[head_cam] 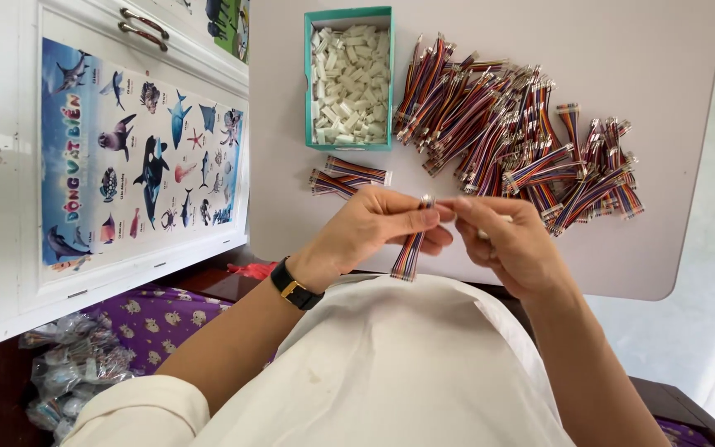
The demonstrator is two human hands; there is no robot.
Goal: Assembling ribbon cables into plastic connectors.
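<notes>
My left hand (382,225) pinches the top of a short multicoloured ribbon cable (410,255) that hangs down over my lap. My right hand (511,240) meets it at the cable's upper end (428,201), fingertips touching there, with something small and white partly hidden behind its fingers. A black watch with a gold buckle (295,286) sits on my left wrist. Just beyond my hands lie a few finished cables (347,176) on the pale table (622,50).
A teal box (308,83) of small white plastic connectors stands at the table's far left. A large heap of multicoloured cables (515,132) spreads right of it. A white cabinet with a sea-animal poster (138,157) is at left; plastic bags (76,368) lie below.
</notes>
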